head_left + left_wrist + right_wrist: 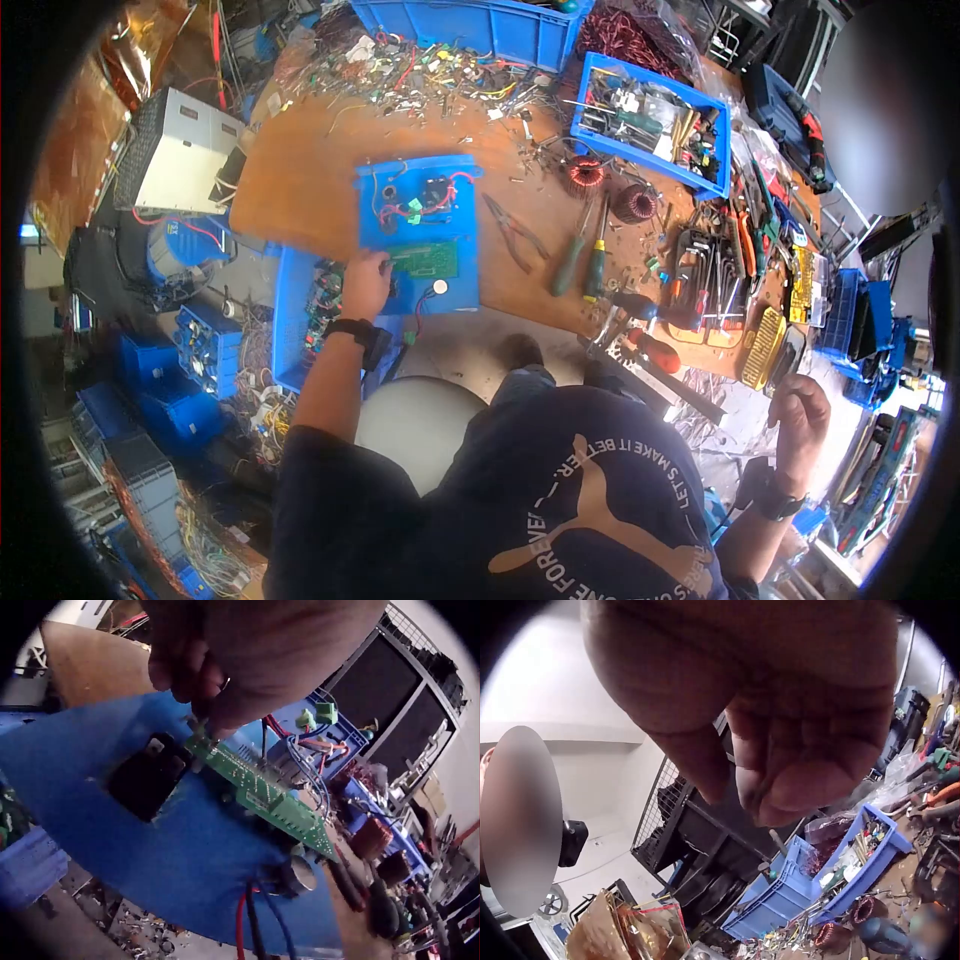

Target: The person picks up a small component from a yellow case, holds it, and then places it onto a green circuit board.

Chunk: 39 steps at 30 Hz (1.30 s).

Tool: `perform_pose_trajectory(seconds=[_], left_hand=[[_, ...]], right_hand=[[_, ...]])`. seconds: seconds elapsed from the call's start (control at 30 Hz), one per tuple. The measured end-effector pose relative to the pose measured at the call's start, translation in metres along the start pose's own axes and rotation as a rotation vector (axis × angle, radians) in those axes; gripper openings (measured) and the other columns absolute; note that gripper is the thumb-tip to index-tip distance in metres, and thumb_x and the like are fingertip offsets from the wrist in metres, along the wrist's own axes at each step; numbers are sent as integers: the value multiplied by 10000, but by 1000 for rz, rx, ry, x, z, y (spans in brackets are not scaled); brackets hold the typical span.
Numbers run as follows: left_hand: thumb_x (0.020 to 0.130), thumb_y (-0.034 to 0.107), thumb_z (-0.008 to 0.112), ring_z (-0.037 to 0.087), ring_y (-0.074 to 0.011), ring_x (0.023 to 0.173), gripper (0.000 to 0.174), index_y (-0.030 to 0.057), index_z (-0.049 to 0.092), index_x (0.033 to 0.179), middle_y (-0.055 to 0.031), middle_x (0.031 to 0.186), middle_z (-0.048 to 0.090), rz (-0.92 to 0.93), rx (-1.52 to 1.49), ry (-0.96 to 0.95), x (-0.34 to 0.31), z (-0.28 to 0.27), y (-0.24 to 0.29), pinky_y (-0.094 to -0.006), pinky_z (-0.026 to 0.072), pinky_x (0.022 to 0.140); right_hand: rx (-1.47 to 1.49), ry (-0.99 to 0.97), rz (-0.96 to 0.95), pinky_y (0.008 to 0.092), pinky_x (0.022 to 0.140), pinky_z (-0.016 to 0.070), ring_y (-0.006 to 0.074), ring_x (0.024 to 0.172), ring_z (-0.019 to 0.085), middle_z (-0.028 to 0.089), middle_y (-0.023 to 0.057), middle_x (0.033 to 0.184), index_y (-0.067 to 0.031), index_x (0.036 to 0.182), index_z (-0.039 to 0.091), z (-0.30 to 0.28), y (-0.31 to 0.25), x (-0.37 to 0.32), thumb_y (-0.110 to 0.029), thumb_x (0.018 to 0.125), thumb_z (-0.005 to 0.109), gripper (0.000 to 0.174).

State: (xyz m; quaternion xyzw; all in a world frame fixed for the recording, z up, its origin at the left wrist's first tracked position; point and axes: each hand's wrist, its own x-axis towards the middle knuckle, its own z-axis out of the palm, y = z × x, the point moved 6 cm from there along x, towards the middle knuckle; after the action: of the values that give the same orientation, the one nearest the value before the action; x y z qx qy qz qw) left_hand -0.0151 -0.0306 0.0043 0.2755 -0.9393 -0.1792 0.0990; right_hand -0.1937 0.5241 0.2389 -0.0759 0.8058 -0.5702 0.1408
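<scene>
My left hand (367, 287) pinches one end of a green circuit board (428, 261). In the left wrist view the board (262, 796) is tilted, its soldered side showing, above a blue panel (210, 877) with a dark cutout. A round silver-topped part (301, 875) with red, black and blue wires is close to the board's lower edge. Coils and wires with green connectors (415, 211) lie on the panel's far half. Off to the right, my right hand (802, 425) hangs in the air with fingers loosely curled, nothing in it.
Pliers (515, 235), screwdrivers (570, 262) and copper coils (585, 176) lie right of the panel. Blue bins of parts stand at the back (470, 35), back right (650, 155) and by my left forearm (290, 345). Loose scraps (420, 85) cover the table's far side.
</scene>
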Motion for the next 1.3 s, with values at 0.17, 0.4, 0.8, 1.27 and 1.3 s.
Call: perform_pose_trajectory(seconds=[0.17, 0.4, 0.8, 1.27, 1.3], left_hand=[[740, 78, 634, 566, -365, 835, 134, -3, 646, 846, -195, 860, 597, 25, 29, -92, 7, 1, 11, -434, 455, 748], [752, 49, 597, 553, -370, 809, 116, 7, 635, 854, -169, 813, 572, 212, 229, -207, 11, 2, 25, -442, 452, 716], [791, 55, 523, 550, -370, 883, 134, -11, 590, 887, -205, 893, 579, 270, 402, -463, 14, 22, 8, -450, 455, 769], [776, 41, 474, 591, -347, 798, 120, 5, 583, 811, -186, 805, 600, 467, 604, -604, 17, 23, 21, -437, 478, 717], [792, 57, 475, 591, -362, 767, 108, 13, 572, 775, -189, 778, 595, 458, 568, -571, 17, 24, 18, -455, 475, 684]], right_hand=[[28, 35, 54, 212, 509, 373, 88, 567, 468, 556, 25, 714, -4, 952, 600, -9, 21, -11, -257, 836, 662, 285], [71, 68, 90, 215, 515, 369, 90, 577, 470, 551, 26, 714, -1, 948, 598, -7, 38, -19, -256, 834, 664, 287], [145, 95, 146, 215, 529, 372, 88, 606, 474, 541, 11, 718, 3, 953, 603, -7, 56, -28, -236, 807, 685, 292], [144, 52, 154, 205, 519, 381, 74, 594, 471, 559, 16, 768, 0, 997, 585, -6, 75, -31, -222, 837, 658, 283], [146, 53, 159, 205, 519, 381, 74, 594, 471, 559, 16, 768, 0, 997, 585, -6, 76, -32, -222, 837, 658, 283]])
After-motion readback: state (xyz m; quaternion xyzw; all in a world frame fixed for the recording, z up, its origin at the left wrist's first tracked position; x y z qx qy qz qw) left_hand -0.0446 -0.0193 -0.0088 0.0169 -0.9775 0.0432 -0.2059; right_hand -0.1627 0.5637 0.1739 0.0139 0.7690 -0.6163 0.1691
